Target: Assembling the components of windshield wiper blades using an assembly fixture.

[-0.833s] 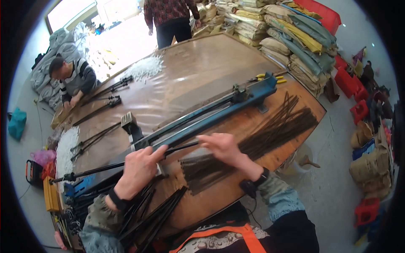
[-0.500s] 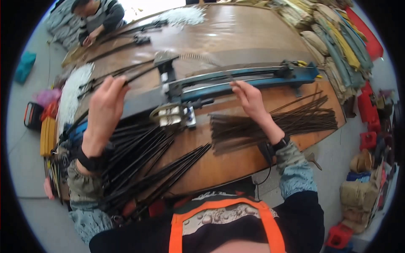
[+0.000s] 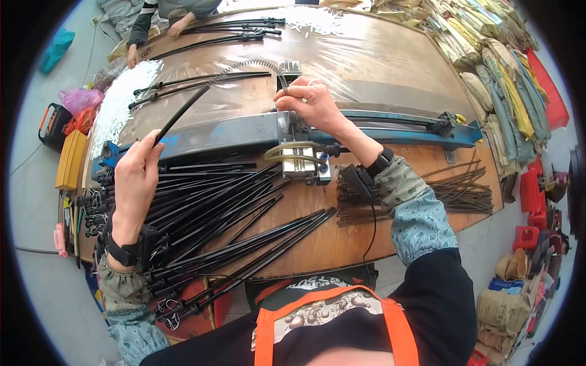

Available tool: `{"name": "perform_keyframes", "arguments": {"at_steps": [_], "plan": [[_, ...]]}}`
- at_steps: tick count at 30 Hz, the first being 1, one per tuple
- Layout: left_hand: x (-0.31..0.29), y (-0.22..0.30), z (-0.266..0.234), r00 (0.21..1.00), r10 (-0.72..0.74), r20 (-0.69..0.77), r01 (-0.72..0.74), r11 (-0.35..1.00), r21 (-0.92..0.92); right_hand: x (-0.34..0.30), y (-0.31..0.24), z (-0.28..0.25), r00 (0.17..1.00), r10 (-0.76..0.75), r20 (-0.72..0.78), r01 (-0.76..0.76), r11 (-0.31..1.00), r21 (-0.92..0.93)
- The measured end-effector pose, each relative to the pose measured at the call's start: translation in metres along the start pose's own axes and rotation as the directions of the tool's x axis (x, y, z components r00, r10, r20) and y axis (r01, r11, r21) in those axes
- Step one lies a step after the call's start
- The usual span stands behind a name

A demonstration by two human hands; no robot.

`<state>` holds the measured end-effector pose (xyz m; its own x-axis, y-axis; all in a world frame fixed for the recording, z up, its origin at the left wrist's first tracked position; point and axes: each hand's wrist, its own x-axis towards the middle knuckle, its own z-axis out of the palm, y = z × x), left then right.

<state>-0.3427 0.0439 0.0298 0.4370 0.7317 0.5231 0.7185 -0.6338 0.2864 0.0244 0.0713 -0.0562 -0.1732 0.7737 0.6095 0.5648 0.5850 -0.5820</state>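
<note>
L hand (image 3: 135, 183) at pic's left: forearm rising steeply, wrist fairly straight, fingers curled round lower end of a blk tube (image 3: 183, 114), which slants up & right. R hand (image 3: 311, 105) higher, past mid: forearm angled up-left over the bench, thumb & fingertips pinched on one end of a thin coil spring (image 3: 247, 62). Spring arches btwn hands, its other end at tube's upper tip; can't tell if inside. Below: blue rail (image 3: 213, 135) w/ hose-fitted block (image 3: 298, 166) nr centre. Nearer body, blk tube pile (image 3: 207, 210) on L, dark spring pile (image 3: 467, 194) on R. Far L, co-worker's hands (image 3: 182, 24) at table edge, nr white bits (image 3: 125, 91).
</note>
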Motion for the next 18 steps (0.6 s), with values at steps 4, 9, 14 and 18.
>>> {"name": "perform_keyframes", "arguments": {"at_steps": [4, 9, 14, 18], "plan": [[0.003, -0.003, 0.009, 1.000, -0.008, -0.018, 0.007, 0.998, -0.059, 0.010, 0.010, 0.007, 0.993, -0.116, 0.017, 0.118, 0.989, -0.091], [0.012, -0.003, 0.011, 1.000, -0.020, -0.020, 0.019, 0.997, -0.074, 0.017, 0.003, 0.014, 0.960, -0.132, 0.248, 0.196, 0.947, -0.256], [0.011, -0.011, 0.014, 0.995, -0.084, 0.057, 0.086, 0.996, -0.025, 0.017, -0.007, 0.012, 0.969, 0.095, 0.228, -0.042, 0.973, -0.228], [0.011, -0.018, 0.024, 0.999, -0.049, 0.013, 0.050, 0.997, -0.061, 0.006, -0.004, -0.011, 0.935, 0.301, 0.189, -0.332, 0.929, 0.162]]}}
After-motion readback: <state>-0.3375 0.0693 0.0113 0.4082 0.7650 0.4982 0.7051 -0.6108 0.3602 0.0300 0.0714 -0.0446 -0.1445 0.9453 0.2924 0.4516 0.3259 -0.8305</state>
